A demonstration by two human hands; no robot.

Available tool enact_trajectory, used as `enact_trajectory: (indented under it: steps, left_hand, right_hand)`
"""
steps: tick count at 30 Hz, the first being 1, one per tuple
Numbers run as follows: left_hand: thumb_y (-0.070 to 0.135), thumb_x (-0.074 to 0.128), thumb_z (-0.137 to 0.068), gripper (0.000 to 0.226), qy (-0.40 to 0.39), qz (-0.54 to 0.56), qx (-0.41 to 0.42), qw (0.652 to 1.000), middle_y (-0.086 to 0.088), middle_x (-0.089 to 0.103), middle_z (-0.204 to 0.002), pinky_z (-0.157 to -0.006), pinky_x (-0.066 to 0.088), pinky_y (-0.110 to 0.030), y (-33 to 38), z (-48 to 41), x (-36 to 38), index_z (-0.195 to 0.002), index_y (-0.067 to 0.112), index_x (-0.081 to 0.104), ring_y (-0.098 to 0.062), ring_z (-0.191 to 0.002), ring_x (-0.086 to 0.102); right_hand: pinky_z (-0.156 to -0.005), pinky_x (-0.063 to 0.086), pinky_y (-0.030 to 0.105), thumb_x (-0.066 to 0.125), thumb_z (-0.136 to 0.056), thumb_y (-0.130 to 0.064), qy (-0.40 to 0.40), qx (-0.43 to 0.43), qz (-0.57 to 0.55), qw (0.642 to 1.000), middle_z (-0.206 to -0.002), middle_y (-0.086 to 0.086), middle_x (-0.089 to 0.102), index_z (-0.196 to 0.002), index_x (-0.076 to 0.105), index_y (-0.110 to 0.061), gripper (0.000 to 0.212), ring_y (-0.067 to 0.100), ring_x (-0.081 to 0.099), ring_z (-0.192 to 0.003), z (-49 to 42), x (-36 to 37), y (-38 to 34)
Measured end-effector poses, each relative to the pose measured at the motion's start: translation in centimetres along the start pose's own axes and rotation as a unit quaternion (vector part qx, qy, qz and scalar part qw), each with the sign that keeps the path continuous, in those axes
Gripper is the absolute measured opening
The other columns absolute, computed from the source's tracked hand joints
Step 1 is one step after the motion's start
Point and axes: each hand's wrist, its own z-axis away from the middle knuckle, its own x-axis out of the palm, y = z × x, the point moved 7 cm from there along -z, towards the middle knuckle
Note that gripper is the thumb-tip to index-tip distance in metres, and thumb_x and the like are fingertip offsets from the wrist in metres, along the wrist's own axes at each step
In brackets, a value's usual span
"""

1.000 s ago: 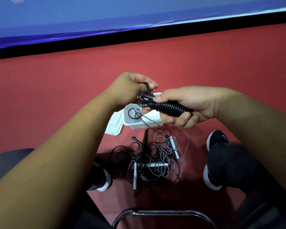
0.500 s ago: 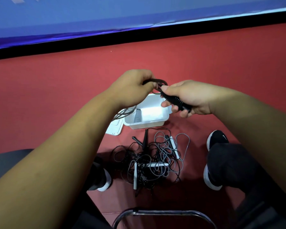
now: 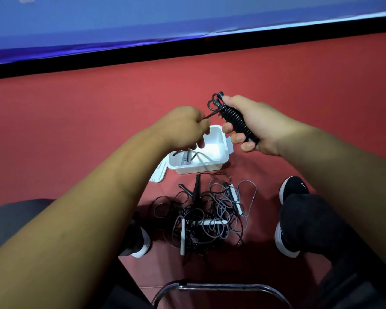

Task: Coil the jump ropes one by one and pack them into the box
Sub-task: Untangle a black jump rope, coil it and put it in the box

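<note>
My right hand [image 3: 254, 126] grips a black jump rope [image 3: 234, 118] whose cord is wound tightly round its handles, held above the floor. My left hand [image 3: 187, 126] pinches the free end of that cord, stretched taut from the bundle's top. Below both hands stands an open white box [image 3: 218, 165] on the red floor; a coiled rope with a grey ribbed handle lies in its left part. A tangled pile of black and grey jump ropes [image 3: 205, 217] with white handles lies on the floor nearer me.
The box's white lid [image 3: 158, 175] lies at its left side. My two black shoes [image 3: 292, 190] [image 3: 138, 244] flank the pile. A chrome chair rail [image 3: 218, 287] crosses the bottom. A blue padded wall with a black base runs along the back.
My right hand with the wound bundle has moved right and up. My left hand has dropped lower and left, drawing the cord end taut. The hands now sit apart, uncovering more of the box.
</note>
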Motion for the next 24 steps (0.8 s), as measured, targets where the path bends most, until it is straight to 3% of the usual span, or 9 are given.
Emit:
enact_trajectory:
  steps: [2,4,7,11,15,18,21,23,24]
  left_hand:
    - [0.03,0.047,-0.11,0.031,0.003,0.043,0.017,0.999,0.0,0.08,-0.082,-0.064,0.058,-0.034,0.1,-0.1,0.0,-0.1,0.012,0.071,-0.02,-0.073,0.071]
    - [0.027,0.05,-0.111,0.03,-0.002,0.171,0.034,0.985,-0.003,0.08,-0.084,-0.076,0.057,-0.038,-0.1,-0.3,0.1,-0.1,0.008,0.07,-0.016,-0.075,0.069]
    - [0.024,0.053,-0.11,0.024,-0.016,0.374,0.041,0.926,-0.003,0.069,-0.077,-0.064,0.049,-0.029,-0.3,-0.4,0.1,-0.1,0.007,0.067,-0.014,-0.061,0.057]
    - [0.041,0.047,-0.111,0.038,-0.001,0.454,0.046,0.89,0.002,0.051,-0.072,-0.057,0.031,-0.028,-0.3,-0.9,-0.1,-0.103,0.01,0.068,-0.012,-0.058,0.031]
    - [0.026,0.052,-0.11,0.026,0.029,0.328,0.076,0.941,0.0,0.067,-0.082,-0.063,0.033,-0.029,-0.4,-0.8,-0.8,-0.11,0.016,0.076,-0.014,-0.066,0.041]
    - [0.02,0.062,-0.105,0.021,0.034,0.251,0.079,0.964,-0.001,0.08,-0.098,-0.075,0.044,-0.033,-0.5,-0.7,-1.0,-0.117,0.025,0.078,-0.012,-0.077,0.054]
    - [0.019,0.073,-0.098,0.022,0.038,0.178,0.059,0.982,0.004,0.081,-0.094,-0.08,0.058,-0.034,-0.9,-0.8,-0.9,-0.119,0.024,0.079,-0.009,-0.073,0.063]
    - [0.019,0.075,-0.097,0.016,0.022,0.141,0.036,0.989,0.003,0.081,-0.089,-0.076,0.063,-0.039,-1.2,-0.9,-0.6,-0.112,0.019,0.081,-0.015,-0.073,0.072]
    - [0.019,0.073,-0.098,0.012,0.01,0.131,0.027,0.991,0.001,0.08,-0.087,-0.066,0.063,-0.036,-1.3,-0.8,-0.4,-0.107,0.015,0.081,-0.018,-0.074,0.075]
  right_hand:
    - [-0.045,0.021,0.023,0.06,-0.099,-0.056,0.012,-0.005,0.001,1.0,-0.076,0.0,0.061,-0.113,0.062,-0.019,0.04,0.014,0.039,-0.05,-0.1,-0.3,-0.1]
    - [-0.046,0.02,0.023,0.058,-0.1,-0.055,0.023,-0.006,-0.002,1.0,-0.077,0.001,0.061,-0.11,0.064,-0.019,0.038,0.015,0.038,-0.05,-0.2,-0.7,-0.1]
    - [-0.045,0.021,0.023,0.059,-0.1,-0.055,0.037,-0.016,0.009,0.999,-0.077,0.001,0.062,-0.115,0.066,-0.017,0.042,0.015,0.039,-0.05,-0.2,-1.2,-0.2]
    - [-0.046,0.018,0.022,0.062,-0.096,-0.058,0.046,-0.018,-0.012,0.999,-0.074,-0.001,0.059,-0.117,0.064,-0.019,0.045,0.014,0.036,-0.05,-0.1,-1.1,-0.7]
    - [-0.045,0.015,0.02,0.064,-0.093,-0.062,0.025,-0.005,-0.057,0.998,-0.071,-0.004,0.056,-0.112,0.063,-0.024,0.043,0.012,0.032,-0.049,0.2,-0.8,-1.1]
    - [-0.046,0.012,0.022,0.066,-0.092,-0.066,0.008,-0.003,-0.063,0.998,-0.071,-0.003,0.054,-0.103,0.06,-0.024,0.043,0.012,0.03,-0.05,0.5,-0.6,-1.1]
    - [-0.046,0.011,0.023,0.064,-0.095,-0.061,-0.011,0.002,-0.047,0.999,-0.072,-0.002,0.054,-0.102,0.061,-0.022,0.04,0.012,0.029,-0.05,0.8,-0.3,-0.8]
    - [-0.046,0.01,0.022,0.062,-0.096,-0.059,-0.037,0.01,-0.034,0.999,-0.072,-0.003,0.053,-0.102,0.062,-0.018,0.042,0.011,0.027,-0.05,1.1,0.2,-0.6]
    - [-0.046,0.009,0.022,0.061,-0.096,-0.059,-0.052,0.016,-0.028,0.998,-0.072,-0.003,0.052,-0.102,0.062,-0.017,0.042,0.011,0.026,-0.05,1.3,0.5,-0.5]
